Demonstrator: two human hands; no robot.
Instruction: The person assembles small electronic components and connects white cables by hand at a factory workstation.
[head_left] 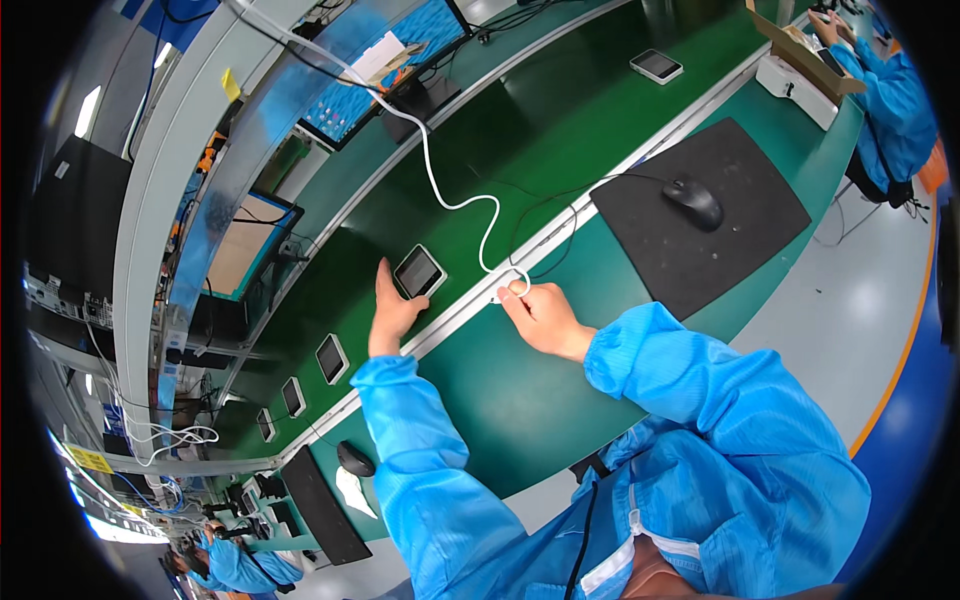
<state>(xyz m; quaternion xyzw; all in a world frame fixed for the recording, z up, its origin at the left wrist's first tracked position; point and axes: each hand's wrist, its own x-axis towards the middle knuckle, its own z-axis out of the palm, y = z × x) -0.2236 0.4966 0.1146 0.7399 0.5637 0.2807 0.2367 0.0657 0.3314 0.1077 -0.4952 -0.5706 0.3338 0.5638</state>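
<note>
A small white handheld device with a dark screen (420,272) lies on the green conveyor belt in front of me. My left hand (393,312) is at its near left side, thumb and fingers spread around the corner. The thumb seems to touch the device's lower edge, but the fingers are not closed on it. Over the pale rail at the belt's edge, my right hand (543,318) pinches the end of a white cable (432,178). That cable hangs down from the shelf frame above and loops near my fingers. Its plug is mostly hidden.
More such devices, like this one (332,358), lie along the belt. A black mouse (692,203) rests on a dark mat (735,250) to the right. An open cardboard box (800,55) and a co-worker in blue (895,115) are at far right. Monitors (375,75) stand beyond.
</note>
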